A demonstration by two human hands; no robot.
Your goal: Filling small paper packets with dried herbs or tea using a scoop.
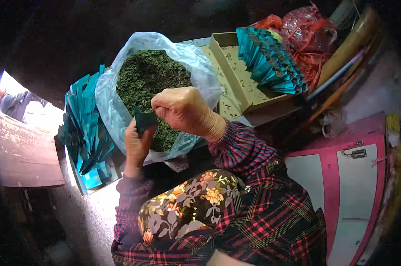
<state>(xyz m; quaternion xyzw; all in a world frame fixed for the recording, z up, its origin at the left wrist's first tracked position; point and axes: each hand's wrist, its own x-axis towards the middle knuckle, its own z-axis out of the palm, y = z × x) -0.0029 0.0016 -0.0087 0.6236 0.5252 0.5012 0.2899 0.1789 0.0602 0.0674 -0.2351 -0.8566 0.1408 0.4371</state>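
Note:
My left hand (139,141) holds a small dark teal packet (144,121) upright between thumb and fingers, over the near left part of a translucent plastic bag (203,63). Dark green dried leaf material (147,73) fills the bag, whose rim is spread wide. My right hand (183,108) is curled with the fingertips pointing down beside the packet's top; whether it pinches anything is hidden behind the knuckles. At the left, a box (74,176) holds many flat teal packets (87,113). A shallow cardboard box (228,73) at the right holds rows of teal packets (270,63) with dark leafy tops.
Red plastic bags (306,36) lie behind the cardboard box, beside a thick wooden pole (346,50). Leaf crumbs are scattered in the cardboard box. A pink and white cabinet (330,173) with a padlock stands at the lower right. Another person's sleeve (14,103) shows at the far left.

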